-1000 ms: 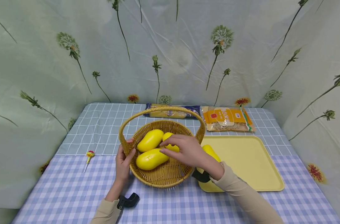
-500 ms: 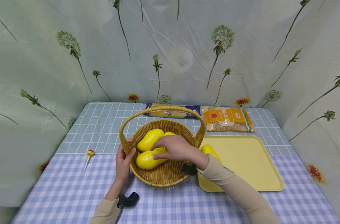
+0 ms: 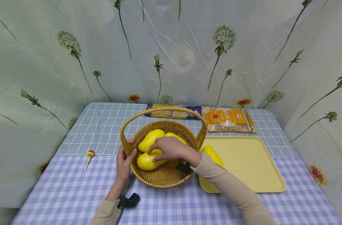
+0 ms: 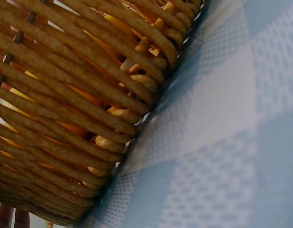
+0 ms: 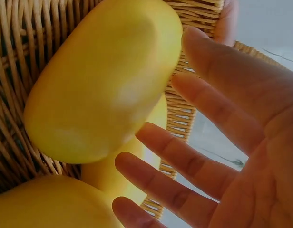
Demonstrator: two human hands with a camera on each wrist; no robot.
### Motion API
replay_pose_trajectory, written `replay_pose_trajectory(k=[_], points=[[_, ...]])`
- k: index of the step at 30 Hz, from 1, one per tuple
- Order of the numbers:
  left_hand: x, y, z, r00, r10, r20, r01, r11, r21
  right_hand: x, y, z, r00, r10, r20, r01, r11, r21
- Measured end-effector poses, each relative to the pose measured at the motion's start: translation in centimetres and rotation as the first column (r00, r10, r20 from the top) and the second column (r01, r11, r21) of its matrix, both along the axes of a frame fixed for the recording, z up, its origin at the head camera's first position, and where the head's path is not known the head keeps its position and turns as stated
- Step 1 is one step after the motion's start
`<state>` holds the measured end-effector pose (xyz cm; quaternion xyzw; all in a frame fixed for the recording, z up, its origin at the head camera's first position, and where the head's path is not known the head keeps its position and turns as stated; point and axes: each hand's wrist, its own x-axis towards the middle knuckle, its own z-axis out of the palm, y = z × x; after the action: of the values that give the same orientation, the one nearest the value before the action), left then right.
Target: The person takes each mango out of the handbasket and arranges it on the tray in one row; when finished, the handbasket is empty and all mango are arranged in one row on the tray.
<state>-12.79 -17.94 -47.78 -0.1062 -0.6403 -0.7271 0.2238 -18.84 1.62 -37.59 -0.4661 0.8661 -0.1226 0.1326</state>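
Note:
A round wicker basket (image 3: 166, 182) with a tall arched handle holds three yellow mangoes. My left hand (image 3: 123, 165) grips its left rim beside the handle's foot, thumb on the inner side. Over the front mango (image 3: 145, 161) hovers my right hand (image 3: 171, 148), its fingers spread. In the right wrist view, the thumb and fingertips lie close along one side of that mango (image 5: 103, 85); whether they touch it I cannot tell. Behind it lie the left mango (image 3: 151, 140) and the right mango (image 3: 175, 136), the latter partly hidden by my right hand.
Another mango (image 3: 212, 155) lies on the yellow tray (image 3: 244, 168) at right, partly behind my sleeve. A noodle pack (image 3: 173, 114) and an orange food bag (image 3: 228, 119) lie at the back. A lollipop (image 3: 89, 157) lies left of the basket.
My right hand has moved left across the basket, from above the right mango to the front mango. My left hand and the basket have stayed in place.

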Motion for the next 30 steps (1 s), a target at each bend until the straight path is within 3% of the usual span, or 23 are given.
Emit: replay_pose_trajectory(k=[10,18,23,30], points=[[-0.1,0.1,0.0,1.000,-0.009,0.007,0.009,1.000,0.009,-0.1,-0.6,-0.8,0.999,-0.026,0.030,0.026,1.000,0.005],[-0.2,0.0,0.0,1.000,0.004,0.004,-0.004,1.000,0.001,0.1,-0.7,-1.0,0.993,-0.053,0.101,0.053,0.999,0.002],[-0.2,0.1,0.1,1.000,-0.003,-0.022,0.003,1.000,0.009,0.0,-0.6,-1.2,0.994,-0.049,0.102,0.046,0.998,0.033],[-0.1,0.1,0.1,1.000,-0.004,0.000,0.004,1.000,0.019,0.0,-0.5,-1.4,0.989,-0.031,0.145,0.026,0.999,0.038]])
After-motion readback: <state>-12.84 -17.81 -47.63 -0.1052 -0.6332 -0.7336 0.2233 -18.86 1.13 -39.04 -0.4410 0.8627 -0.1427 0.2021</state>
